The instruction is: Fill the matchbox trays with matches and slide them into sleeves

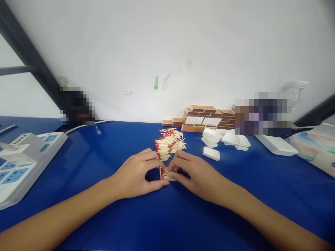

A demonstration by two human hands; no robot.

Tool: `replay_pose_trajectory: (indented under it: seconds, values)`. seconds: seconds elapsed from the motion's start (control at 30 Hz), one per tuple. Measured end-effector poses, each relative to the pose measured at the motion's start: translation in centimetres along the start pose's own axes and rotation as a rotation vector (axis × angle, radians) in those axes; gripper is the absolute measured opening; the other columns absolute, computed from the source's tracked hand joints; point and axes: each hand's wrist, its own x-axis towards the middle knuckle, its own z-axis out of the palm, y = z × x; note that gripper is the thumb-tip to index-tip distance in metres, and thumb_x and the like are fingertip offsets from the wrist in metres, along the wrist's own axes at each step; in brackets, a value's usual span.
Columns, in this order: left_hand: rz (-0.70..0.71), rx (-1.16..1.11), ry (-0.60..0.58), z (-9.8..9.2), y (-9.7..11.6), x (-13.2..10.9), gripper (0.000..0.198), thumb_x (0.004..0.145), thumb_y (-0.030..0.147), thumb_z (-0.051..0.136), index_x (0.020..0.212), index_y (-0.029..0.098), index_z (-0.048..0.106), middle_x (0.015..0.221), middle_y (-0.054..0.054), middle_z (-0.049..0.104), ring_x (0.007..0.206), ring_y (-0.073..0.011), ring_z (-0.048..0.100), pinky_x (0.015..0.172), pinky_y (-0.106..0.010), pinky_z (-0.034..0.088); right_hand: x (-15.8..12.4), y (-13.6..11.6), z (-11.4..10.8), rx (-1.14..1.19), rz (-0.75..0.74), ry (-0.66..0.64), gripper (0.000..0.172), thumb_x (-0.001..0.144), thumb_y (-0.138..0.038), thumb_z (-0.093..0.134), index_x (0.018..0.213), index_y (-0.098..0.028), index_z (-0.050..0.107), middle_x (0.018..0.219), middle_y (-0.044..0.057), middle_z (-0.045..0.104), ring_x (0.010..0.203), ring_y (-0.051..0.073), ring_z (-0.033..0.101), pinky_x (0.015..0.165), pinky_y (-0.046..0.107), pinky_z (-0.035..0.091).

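A small white matchbox tray (160,173) lies on the blue table, filled with red-tipped matches (164,173). My left hand (140,171) grips its left end, with the thumb on the near side and the fingers on the far side. Thumb and index finger of my right hand (192,171) are bent together over the tray's right half, pinching at the matches there; those fingers hide that end of the tray. Just beyond both hands is a heap of loose matches (167,143), most heads pointing left.
Several empty white trays (210,153) lie loosely to the right of the heap. Stacked brown matchboxes (195,128) stand against the wall. A white power strip (49,153) with blue sockets is at the left, its cable running back. A white box-like object (277,145) sits far right.
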Motion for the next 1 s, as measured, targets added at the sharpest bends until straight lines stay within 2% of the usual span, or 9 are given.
replay_pose_trajectory:
  seconds: [0.23, 0.4, 0.6, 1.0]
  values:
    - [-0.006, 0.005, -0.012, 0.07, 0.06, 0.1, 0.026, 0.091, 0.043, 0.073, 0.104, 0.02, 0.071, 0.096, -0.005, 0.067, 0.09, -0.0199, 0.059, 0.081, -0.034, 0.05, 0.16, -0.13, 0.14, -0.016, 0.026, -0.013, 0.007, 0.098, -0.02, 0.065, 0.092, -0.019, 0.064, 0.094, 0.003, 0.063, 0.082, 0.017, 0.06, 0.069, 0.029, 0.047]
    - [-0.008, 0.006, -0.013, 0.05, 0.05, 0.05, 0.026, 0.091, 0.043, 0.073, 0.103, 0.02, 0.071, 0.096, -0.005, 0.067, 0.09, -0.0198, 0.059, 0.081, -0.034, 0.05, 0.24, 0.01, 0.23, -0.028, 0.027, -0.013, 0.003, 0.099, -0.02, 0.064, 0.097, -0.019, 0.065, 0.097, 0.004, 0.062, 0.083, 0.017, 0.06, 0.07, 0.029, 0.048]
    - [-0.009, 0.01, -0.033, 0.09, 0.14, 0.01, 0.027, 0.092, 0.044, 0.073, 0.103, 0.02, 0.072, 0.096, -0.005, 0.067, 0.09, -0.0204, 0.059, 0.081, -0.034, 0.051, 0.3, 0.13, 0.42, -0.06, 0.015, -0.034, 0.009, 0.101, -0.022, 0.062, 0.092, -0.018, 0.063, 0.096, 0.004, 0.062, 0.08, 0.016, 0.06, 0.069, 0.029, 0.048]
    - [-0.003, 0.022, -0.005, 0.17, 0.05, 0.12, 0.025, 0.092, 0.043, 0.072, 0.102, 0.02, 0.071, 0.096, -0.005, 0.066, 0.09, -0.0201, 0.058, 0.08, -0.034, 0.05, 0.03, -0.14, 0.17, -0.046, 0.014, -0.025, 0.007, 0.101, -0.022, 0.062, 0.094, -0.019, 0.063, 0.096, 0.004, 0.062, 0.082, 0.017, 0.06, 0.069, 0.029, 0.048]
